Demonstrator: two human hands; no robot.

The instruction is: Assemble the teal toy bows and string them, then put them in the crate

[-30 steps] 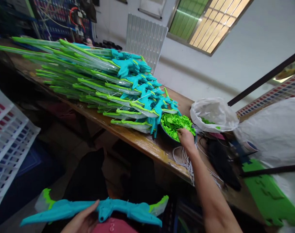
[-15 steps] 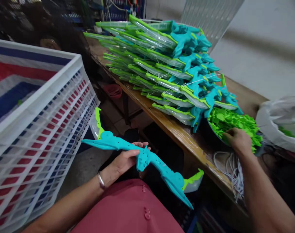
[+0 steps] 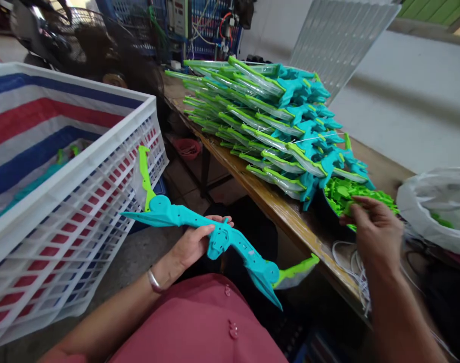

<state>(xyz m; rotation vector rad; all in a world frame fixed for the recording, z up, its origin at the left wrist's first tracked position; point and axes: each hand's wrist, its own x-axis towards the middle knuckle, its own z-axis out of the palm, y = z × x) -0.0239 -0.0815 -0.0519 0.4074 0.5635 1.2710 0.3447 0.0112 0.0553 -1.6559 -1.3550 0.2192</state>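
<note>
One turquoise plastic bow-shaped piece with lime-green tips (image 3: pixel 219 238) is gripped near its middle by the left hand (image 3: pixel 192 244), in front of the dark red shirt (image 3: pixel 199 322), between the white lattice plastic basket (image 3: pixel 145 108) and the brown wooden table (image 3: pixel 303 231). Over a dark round bowl (image 3: pixel 330 217) heaped with lime-green plastic bits (image 3: pixel 341 189), the right hand (image 3: pixel 379 232) pinches a small flat green piece (image 3: pixel 350 207), its outline blurred. Many similar turquoise-and-green bows (image 3: pixel 283 126) lie stacked beside the bowl.

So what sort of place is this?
Probably a small workshop: turquoise-and-green plastic pieces are piled on a wooden table, a dark bowl holds loose green parts, and a white crate stands nearby.
</note>
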